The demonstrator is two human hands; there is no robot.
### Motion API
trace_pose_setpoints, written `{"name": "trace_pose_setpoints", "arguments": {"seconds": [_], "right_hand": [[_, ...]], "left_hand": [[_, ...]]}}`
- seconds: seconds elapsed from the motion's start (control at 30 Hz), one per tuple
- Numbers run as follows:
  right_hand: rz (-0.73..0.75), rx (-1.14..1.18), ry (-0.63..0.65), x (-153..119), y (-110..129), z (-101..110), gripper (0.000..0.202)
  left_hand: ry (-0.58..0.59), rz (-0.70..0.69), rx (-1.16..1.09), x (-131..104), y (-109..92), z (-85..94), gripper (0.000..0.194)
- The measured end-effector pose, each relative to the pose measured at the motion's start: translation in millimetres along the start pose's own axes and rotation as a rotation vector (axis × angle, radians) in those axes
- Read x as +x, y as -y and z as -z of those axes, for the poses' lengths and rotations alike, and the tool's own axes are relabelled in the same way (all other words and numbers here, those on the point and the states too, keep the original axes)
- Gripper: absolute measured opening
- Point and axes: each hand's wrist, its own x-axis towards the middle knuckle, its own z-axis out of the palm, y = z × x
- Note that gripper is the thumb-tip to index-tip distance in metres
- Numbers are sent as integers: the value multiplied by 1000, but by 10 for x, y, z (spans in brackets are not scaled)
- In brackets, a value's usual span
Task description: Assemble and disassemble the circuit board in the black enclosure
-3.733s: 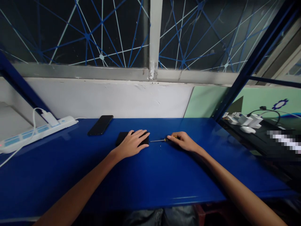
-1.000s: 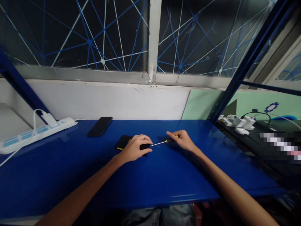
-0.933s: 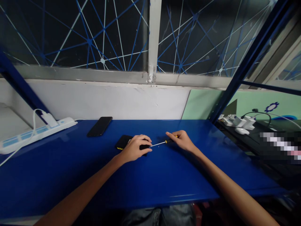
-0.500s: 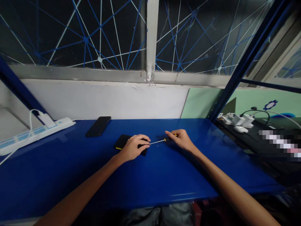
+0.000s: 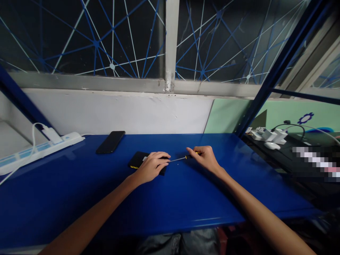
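Note:
A screwdriver (image 5: 178,159) with a black and yellow handle and a thin metal shaft lies in the closed fingers of my right hand (image 5: 205,158). Its shaft points left, and the tip reaches the fingertips of my left hand (image 5: 152,166). Those fingers are pinched together at the tip; anything small between them is too small to make out. Under my left hand a flat black case (image 5: 136,160) with a yellow edge rests on the blue table (image 5: 164,205), partly covered by the hand.
A black phone (image 5: 111,142) lies at the back left of the table. A white power strip (image 5: 42,150) with a plugged-in charger and cable runs along the left edge. White adapters (image 5: 273,136) and cables sit on a dark surface at the right.
Both hands hold nearly the same pose. My left hand has shifted very slightly, and a light patch on the black case shows more beside it.

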Motion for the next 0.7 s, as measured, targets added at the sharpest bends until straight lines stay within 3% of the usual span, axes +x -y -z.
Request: {"name": "trace_pose_setpoints", "arguments": {"seconds": [0.2,0.33,0.4,0.7], "right_hand": [[1,11,-8,7,5,12,56],[-42,-3,-26,31,-82,8,57],[-55,-27,-30,37,-132,-3,58],[-77,-78,-12,12,-131,-57,59]], "left_hand": [[50,7,57,2,-38,52,28],[113,64,112,0,-38,156,74],[147,95,127,-10,-14,179,86],[180,94,139,-37,30,128,87]]}}
